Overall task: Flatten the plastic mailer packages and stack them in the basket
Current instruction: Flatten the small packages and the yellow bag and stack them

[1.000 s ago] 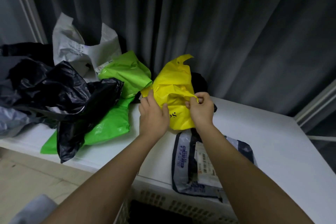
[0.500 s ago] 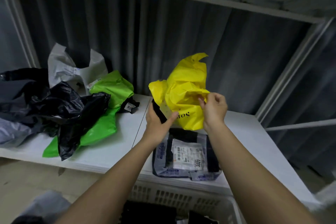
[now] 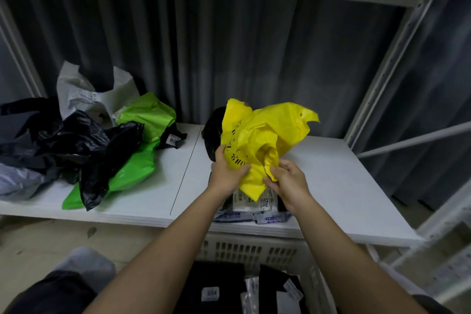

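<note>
Both hands hold a crumpled yellow mailer (image 3: 257, 140) up over the white shelf (image 3: 331, 186). The left hand (image 3: 226, 173) grips its lower left side, thumb across the front near the black lettering and fingers behind. The right hand (image 3: 288, 182) pinches a fold at the lower middle between thumb and curled fingers. The upper part of the yellow mailer fans out loose to the right, with a small hole near its top corner. Right below it a grey and black mailer (image 3: 251, 209) with a white label lies flat on the shelf, close to the front edge. To the left sits a heap of bags: a green mailer (image 3: 137, 160), a black bag (image 3: 84, 145) draped over it, and a white bag (image 3: 84, 94) standing against the dark curtain (image 3: 229, 53). Below the shelf edge is a white slotted basket (image 3: 257, 248) with what look like dark, flat mailers inside, though the view there is dim.
</note>
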Available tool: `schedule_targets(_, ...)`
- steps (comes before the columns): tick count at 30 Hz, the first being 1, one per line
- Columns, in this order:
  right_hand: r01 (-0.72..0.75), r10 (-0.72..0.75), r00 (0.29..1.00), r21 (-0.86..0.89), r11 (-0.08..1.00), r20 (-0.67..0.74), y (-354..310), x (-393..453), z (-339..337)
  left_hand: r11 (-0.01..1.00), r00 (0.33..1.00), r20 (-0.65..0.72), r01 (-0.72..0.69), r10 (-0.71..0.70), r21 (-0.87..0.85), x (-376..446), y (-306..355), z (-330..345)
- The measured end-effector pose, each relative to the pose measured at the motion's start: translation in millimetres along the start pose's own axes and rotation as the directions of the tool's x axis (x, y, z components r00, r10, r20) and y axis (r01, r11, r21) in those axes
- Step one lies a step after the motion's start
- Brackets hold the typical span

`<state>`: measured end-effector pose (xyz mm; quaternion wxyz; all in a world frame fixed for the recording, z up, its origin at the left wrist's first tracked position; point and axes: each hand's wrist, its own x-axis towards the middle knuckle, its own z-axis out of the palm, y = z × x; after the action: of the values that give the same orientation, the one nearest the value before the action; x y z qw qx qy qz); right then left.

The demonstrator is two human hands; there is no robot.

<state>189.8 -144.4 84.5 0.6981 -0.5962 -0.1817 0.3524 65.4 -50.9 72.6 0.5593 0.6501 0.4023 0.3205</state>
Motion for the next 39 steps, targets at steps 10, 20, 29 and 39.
schedule_targets(10, 0.194, -0.223, 0.974, -0.379, 0.905, -0.036, 37, 4, -43, 0.986, 0.966, -0.237, -0.068, 0.102, 0.151, 14, -32, -21)
schedule_targets(20, 0.284, -0.365, 0.923, -0.429, 0.857, -0.119, 56, 1, -52, 0.979, 0.958, -0.255, -0.089, 0.134, 0.182, 14, -56, -32)
schedule_targets(29, 0.155, -0.272, 0.958, -0.639, 0.753, -0.088, 82, 2, -69, 0.896, 0.968, -0.123, -0.150, 0.219, 0.419, 10, -84, -49)
schedule_targets(39, 0.301, -0.588, 0.793, -0.942, 0.149, 0.161, 40, -8, -6, 0.844, 0.985, -0.070, -0.098, 0.158, 0.527, 3, -91, -46)
